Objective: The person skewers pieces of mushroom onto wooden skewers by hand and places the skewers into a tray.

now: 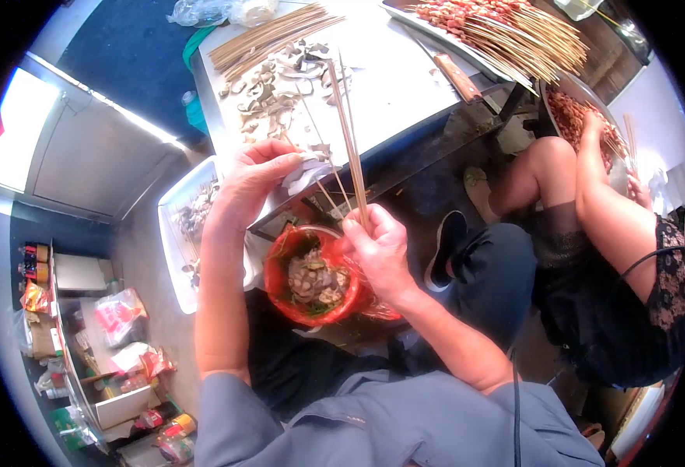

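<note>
My left hand (257,179) pinches a pale, floppy piece of food (306,173) between thumb and fingers, just off the near edge of the white table (397,93). A thin skewer runs close by that piece; I cannot tell if it goes through. Closed around several bamboo skewers (350,148) is my right hand (377,247), their long ends pointing up over the table. Grey and white strips of food (264,97) lie scattered on the tabletop beyond my left hand. Beneath both hands stands a bucket lined with a red bag (282,292), holding food scraps (317,279).
Loose skewers (268,35) lie at the table's far left. A knife (457,76) rests by a tray of skewered meat (506,39). A white tub (173,261) stands left. At right, a co-worker's hand (593,124) reaches into a metal bowl of meat (568,109).
</note>
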A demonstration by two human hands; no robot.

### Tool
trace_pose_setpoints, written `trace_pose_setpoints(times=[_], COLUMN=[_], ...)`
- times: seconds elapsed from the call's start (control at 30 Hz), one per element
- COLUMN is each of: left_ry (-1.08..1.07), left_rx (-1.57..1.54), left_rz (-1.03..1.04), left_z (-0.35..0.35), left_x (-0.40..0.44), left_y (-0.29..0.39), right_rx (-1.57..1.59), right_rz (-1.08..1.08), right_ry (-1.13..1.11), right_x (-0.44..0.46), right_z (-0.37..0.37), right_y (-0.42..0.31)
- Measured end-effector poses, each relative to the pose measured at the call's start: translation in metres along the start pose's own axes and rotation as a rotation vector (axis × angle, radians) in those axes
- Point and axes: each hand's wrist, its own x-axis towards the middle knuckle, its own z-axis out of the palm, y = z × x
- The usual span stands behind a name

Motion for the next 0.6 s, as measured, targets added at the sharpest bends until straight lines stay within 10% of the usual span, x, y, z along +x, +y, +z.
trace_pose_setpoints(times=[0.3, 0.6], left_ry=[0.631, 0.504], left_rx=[0.961, 1.391], left_rz=[0.546, 0.577], left_z=[-0.060, -0.070], left_x=[0.073, 0.106], left_y=[0.019, 0.023], right_rx=[0.041, 0.083], right_rz=[0.060, 0.077], right_ry=[0.005, -0.004], right_x=[0.005, 0.007], right_z=[-0.002, 0.001], right_y=[-0.001, 0.004])
